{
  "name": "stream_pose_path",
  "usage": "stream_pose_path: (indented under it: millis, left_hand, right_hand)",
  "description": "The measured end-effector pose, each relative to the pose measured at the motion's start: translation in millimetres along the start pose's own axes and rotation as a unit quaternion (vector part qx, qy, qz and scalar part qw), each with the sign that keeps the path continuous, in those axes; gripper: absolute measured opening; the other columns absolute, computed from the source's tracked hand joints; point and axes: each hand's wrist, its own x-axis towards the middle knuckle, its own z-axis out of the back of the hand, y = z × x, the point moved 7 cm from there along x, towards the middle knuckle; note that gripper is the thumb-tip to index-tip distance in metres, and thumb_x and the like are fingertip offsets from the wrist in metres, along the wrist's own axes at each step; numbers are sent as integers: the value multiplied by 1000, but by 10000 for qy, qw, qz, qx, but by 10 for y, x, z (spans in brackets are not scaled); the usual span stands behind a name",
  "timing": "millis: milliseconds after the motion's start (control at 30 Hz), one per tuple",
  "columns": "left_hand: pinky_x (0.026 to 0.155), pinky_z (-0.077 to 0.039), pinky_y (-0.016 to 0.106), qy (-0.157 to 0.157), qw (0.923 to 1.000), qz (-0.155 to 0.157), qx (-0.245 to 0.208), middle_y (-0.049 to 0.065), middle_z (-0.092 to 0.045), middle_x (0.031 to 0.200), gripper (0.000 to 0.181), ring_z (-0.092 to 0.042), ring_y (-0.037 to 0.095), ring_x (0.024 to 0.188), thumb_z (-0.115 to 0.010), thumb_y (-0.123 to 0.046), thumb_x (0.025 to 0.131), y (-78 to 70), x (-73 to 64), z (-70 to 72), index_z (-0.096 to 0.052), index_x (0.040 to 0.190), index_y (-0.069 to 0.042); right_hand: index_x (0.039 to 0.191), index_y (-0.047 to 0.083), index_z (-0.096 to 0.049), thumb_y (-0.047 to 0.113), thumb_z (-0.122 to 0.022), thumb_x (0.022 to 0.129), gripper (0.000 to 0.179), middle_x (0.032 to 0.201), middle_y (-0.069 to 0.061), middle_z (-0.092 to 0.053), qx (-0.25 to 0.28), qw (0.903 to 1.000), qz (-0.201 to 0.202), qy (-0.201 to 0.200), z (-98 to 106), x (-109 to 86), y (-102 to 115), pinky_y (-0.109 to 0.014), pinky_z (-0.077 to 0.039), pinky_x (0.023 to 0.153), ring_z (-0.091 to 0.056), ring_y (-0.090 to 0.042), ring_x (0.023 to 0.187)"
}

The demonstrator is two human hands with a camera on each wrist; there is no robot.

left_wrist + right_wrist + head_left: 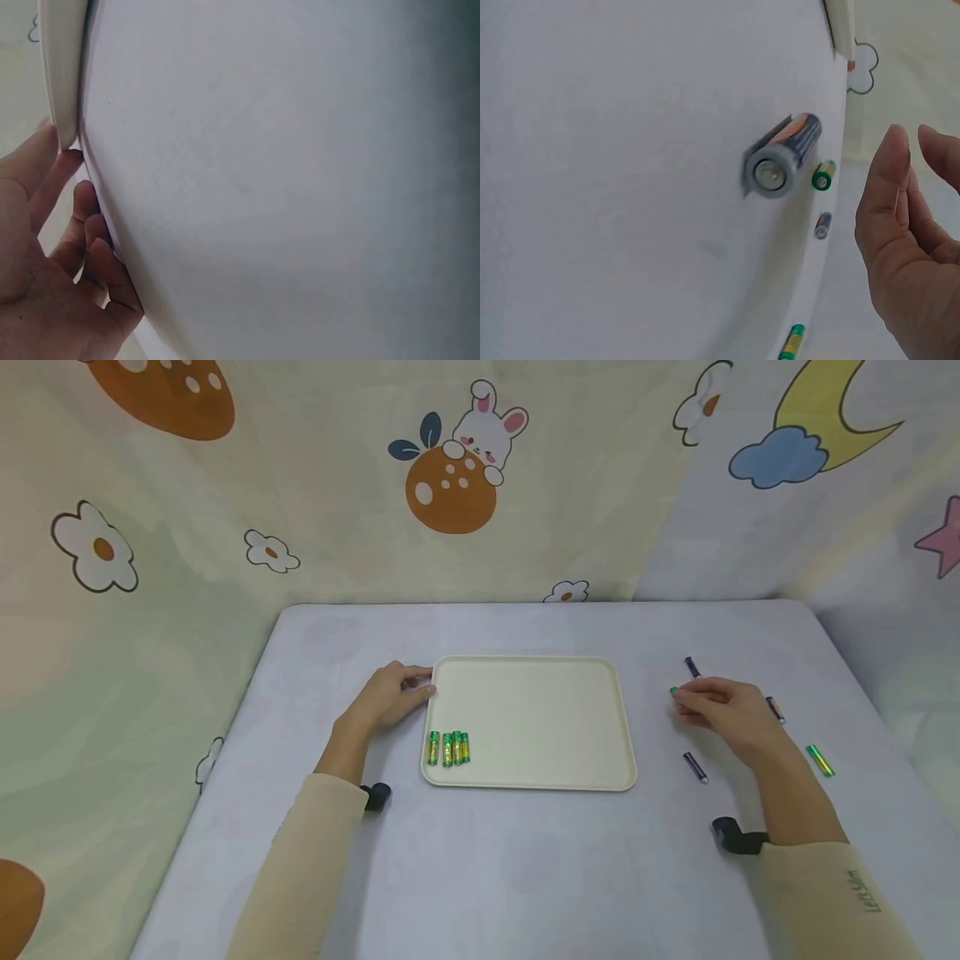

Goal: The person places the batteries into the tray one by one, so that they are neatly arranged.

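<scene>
The left hand [392,697] pinches the white tray's [532,727] left edge; the right hand [723,714], loose and empty, reaches towards 1 green battery [823,175] on the table [525,868]. The battery looks light, stiff, likely to roll; best pinched mid-barrel.

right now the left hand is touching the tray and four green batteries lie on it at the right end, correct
Wrong end: the four green batteries lie at the left end of the tray, as the head view shows. The left hand is touching the tray, as you say.
</scene>
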Motion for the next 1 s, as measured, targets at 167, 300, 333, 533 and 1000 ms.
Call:
stream_pose_path:
  millis: [167, 300, 333, 533, 1000]
  left_hand:
    - [101, -46, 48, 36, 10000, 11, 24, 9, -59, 125, 50, -53, 28, 115, -62, -45, 101, -3, -7, 11, -59, 147, -25]
    - [103, -45, 50, 57, 10000, 58, -11, 10, -59, 126, 49, -53, 29, 116, -62, -43, 102, -14, -29, 33, -58, 147, -24]
    - [103, -45, 50, 58, 10000, 66, -29, 10, -59, 125, 49, -53, 30, 116, -62, -43, 102, -16, -33, 38, -59, 147, -24]
    - [101, -45, 49, 70, 10000, -5, -49, 10, -59, 124, 50, -53, 29, 114, -62, -43, 102, -36, -32, 32, -58, 147, -24]
    - [100, -46, 48, 33, 10000, 37, -50, 9, -59, 124, 50, -53, 29, 114, -62, -44, 101, -16, -26, 20, -58, 147, -24]
  right_hand:
    - [138, -1, -54, 43, -66, 100, 59, 115, -1, -67, -9, 9996, -204, -178, 74, 15, -69, -19, -57, 83, -69, -4, 94]
    - [135, 1, -56, 43, -67, 99, 56, 112, 0, -66, -266, 9988, -153, -377, 152, 61, -78, -16, -55, 80, -68, -3, 90]
    - [134, 1, -57, 44, -67, 99, 56, 112, 0, -66, -345, 9983, -149, -437, 171, 72, -78, -15, -54, 78, -68, -3, 89]
    - [138, 1, -55, 44, -64, 100, 58, 124, -13, -58, -814, 9933, -425, -698, 207, 139, -145, -17, -51, 75, -62, -15, 98]
    - [135, 1, -56, 54, -72, 91, 70, 125, -23, -59, -1964, 9767, -689, -528, 170, 218, -119, -45, -44, 81, -54, -38, 110]
